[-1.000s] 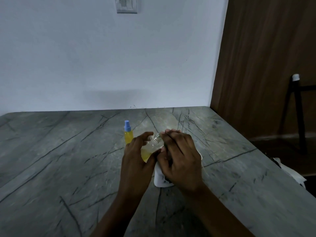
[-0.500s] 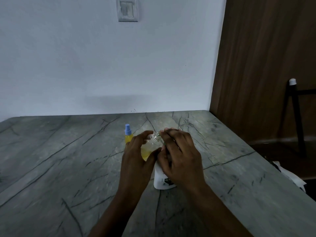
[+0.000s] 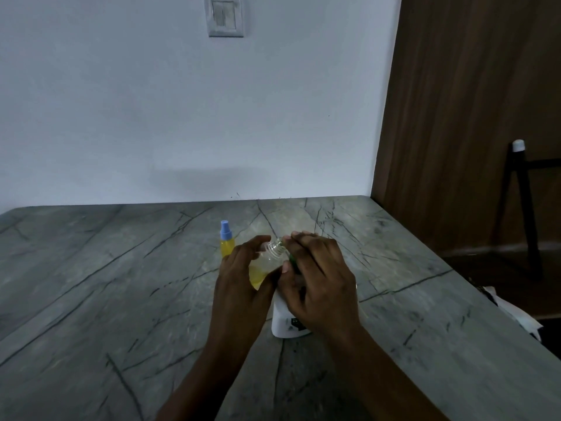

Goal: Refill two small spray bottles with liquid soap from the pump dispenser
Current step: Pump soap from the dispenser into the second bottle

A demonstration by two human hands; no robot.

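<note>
a person's two hands meet over a grey, dark-veined stone bench (image 3: 91, 299), seen from above and behind.

the left hand (image 3: 239, 287) grips a small clear open bottle (image 3: 268, 259), fingers and thumb wrapped round its body. the bottle is lifted off the bench and tilted, its bare threaded neck pointing up and to the right. yellow liquid sits in its lower part.

the right hand (image 3: 321, 281) is curled over the top of a white dispenser (image 3: 283, 323), which stands on the bench just right of the left hand. its fingertips reach the bottle's mouth. a sliver of green (image 3: 293, 259) shows under the thumb; the pump head itself is hidden by the hand.

a second capped bottle (image 3: 226, 243), yellow with a blue spray top, stands upright on the bench just behind the left hand.

behind is a pale wall with a switch (image 3: 226, 16). to the right are a brown wooden panel (image 3: 470, 117) and a black stand (image 3: 522, 192).
</note>
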